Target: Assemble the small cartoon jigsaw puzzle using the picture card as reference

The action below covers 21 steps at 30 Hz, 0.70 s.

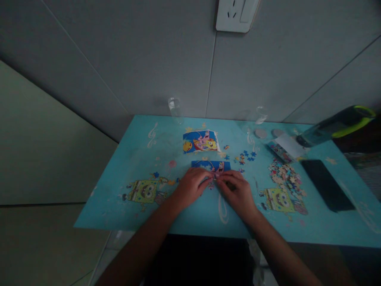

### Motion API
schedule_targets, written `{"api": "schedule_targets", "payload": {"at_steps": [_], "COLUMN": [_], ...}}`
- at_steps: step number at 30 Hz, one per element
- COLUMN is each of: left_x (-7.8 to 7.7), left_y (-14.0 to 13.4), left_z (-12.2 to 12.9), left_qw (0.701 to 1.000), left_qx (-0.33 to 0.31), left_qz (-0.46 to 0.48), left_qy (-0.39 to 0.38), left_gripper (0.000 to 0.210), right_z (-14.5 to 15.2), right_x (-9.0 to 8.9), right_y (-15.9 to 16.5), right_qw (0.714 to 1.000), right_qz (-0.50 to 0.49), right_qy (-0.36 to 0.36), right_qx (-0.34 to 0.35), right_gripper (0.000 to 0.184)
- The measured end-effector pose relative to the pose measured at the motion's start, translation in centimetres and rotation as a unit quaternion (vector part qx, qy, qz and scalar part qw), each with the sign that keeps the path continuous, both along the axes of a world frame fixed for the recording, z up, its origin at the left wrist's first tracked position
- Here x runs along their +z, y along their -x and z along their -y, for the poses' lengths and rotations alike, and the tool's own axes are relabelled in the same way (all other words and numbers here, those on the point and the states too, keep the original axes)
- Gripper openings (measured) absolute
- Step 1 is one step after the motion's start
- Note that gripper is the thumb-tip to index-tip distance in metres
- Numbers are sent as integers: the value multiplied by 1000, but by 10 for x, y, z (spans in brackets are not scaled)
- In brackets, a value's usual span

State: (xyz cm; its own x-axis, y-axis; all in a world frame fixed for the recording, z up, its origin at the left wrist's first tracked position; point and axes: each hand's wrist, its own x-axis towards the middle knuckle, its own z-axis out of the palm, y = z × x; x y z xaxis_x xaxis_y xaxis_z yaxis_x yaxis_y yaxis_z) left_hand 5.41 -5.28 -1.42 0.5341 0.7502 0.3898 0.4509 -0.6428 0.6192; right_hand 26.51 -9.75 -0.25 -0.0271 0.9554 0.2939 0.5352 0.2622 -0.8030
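Blue jigsaw puzzle [216,164], partly assembled, lying flat

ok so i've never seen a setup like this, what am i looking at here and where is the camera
There's no machine here: these are a person's bare hands, seen by a camera worn on their head, looking forward and down. On the blue table lie a picture card, a partly built puzzle just nearer the person, a pile of loose pieces, a dark phone-like slab and a bottle. The left hand and right hand meet at the puzzle's near side, fingertips close together. Whether they pinch a piece is too small and dim to tell.
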Motion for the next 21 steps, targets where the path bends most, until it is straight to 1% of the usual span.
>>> {"api": "schedule_targets", "payload": {"at_steps": [4, 7, 11, 14, 18, 21], "left_x": [-2, 0, 2, 5, 10, 10], "left_y": [4, 5, 1, -1, 1, 2], "left_z": [-2, -3, -2, -1, 1, 1], "left_qw": [1000, 998, 990, 989, 989, 989], "left_qx": [9, -3, 2, 0, -18, -19], "left_qz": [-24, -67, -132, -140, -142, -141], "left_qy": [-5, -17, -47, -49, -37, -32], "left_gripper": [9, 10, 14, 16, 16, 14], "right_z": [-1, 0, 2, 2, 1, 2], "right_x": [0, -4, -5, -3, -1, -1], "right_y": [-17, -25, -24, -21, -20, -19], "right_qw": [997, 995, 996, 995, 996, 996], "right_qz": [8, 14, 41, 61, 70, 74], "right_qy": [-6, -1, -4, -15, -16, -17], "right_qx": [-73, -96, -77, -71, -60, -56], "right_gripper": [11, 12, 11, 10, 9, 9]}}
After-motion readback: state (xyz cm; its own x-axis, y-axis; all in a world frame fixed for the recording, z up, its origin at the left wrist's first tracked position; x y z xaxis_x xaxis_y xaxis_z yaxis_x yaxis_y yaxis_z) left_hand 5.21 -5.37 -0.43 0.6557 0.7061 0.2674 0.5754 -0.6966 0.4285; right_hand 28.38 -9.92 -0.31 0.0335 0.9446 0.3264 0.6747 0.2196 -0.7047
